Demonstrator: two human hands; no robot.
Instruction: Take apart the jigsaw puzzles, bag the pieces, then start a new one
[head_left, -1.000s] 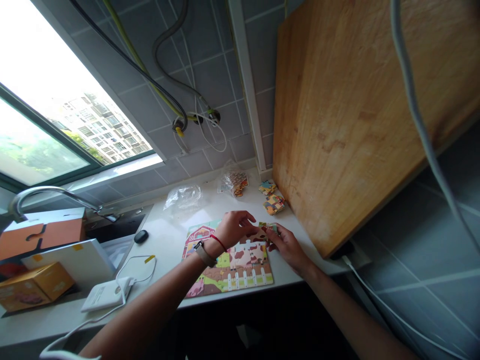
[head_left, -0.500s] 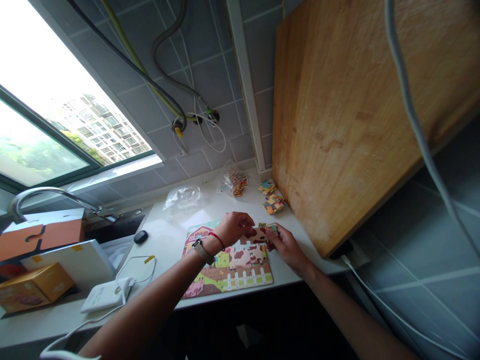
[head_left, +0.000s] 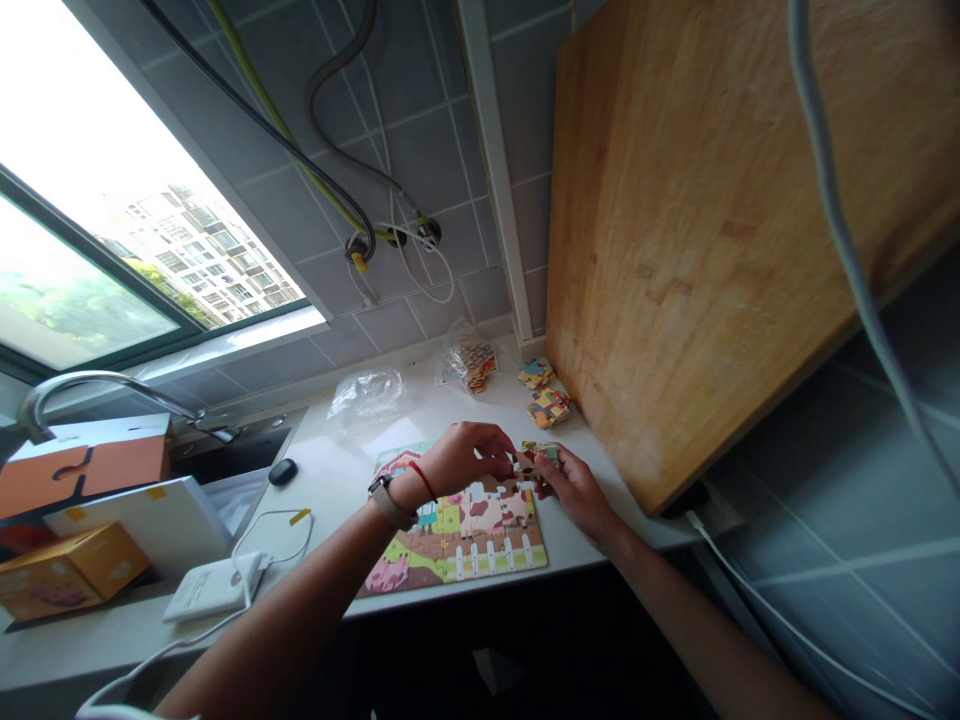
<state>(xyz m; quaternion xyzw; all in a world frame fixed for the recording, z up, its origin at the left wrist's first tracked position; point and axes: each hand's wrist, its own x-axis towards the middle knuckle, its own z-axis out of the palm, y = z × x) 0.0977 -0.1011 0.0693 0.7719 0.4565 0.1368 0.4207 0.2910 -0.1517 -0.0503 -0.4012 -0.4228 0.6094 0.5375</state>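
Observation:
A partly assembled farm-scene jigsaw puzzle (head_left: 491, 545) lies near the front edge of the counter, with a white fence, a spotted cow and a pink pig on it. My right hand (head_left: 576, 497) is closed around a few puzzle pieces (head_left: 546, 453) just above the puzzle's far right corner. Over the puzzle's upper part, my left hand (head_left: 472, 458) has its fingers bent in a pinch on a brown puzzle piece (head_left: 525, 463) beside the right fingertips. My left hand and wrist cover part of the puzzle's upper left.
Two small stacks of puzzle pieces (head_left: 549, 407) sit by a leaning wooden board (head_left: 675, 250). Behind are a clear bag with pieces (head_left: 472, 362) and a crumpled plastic bag (head_left: 366, 393). To the left are a black mouse-like object (head_left: 282, 472), a white adapter (head_left: 214, 587) with cable, and boxes.
My left hand has shifted slightly, its fingertips now nearer the pieces in my right hand. The brown piece between the hands has moved a little. My right hand stays almost in place.

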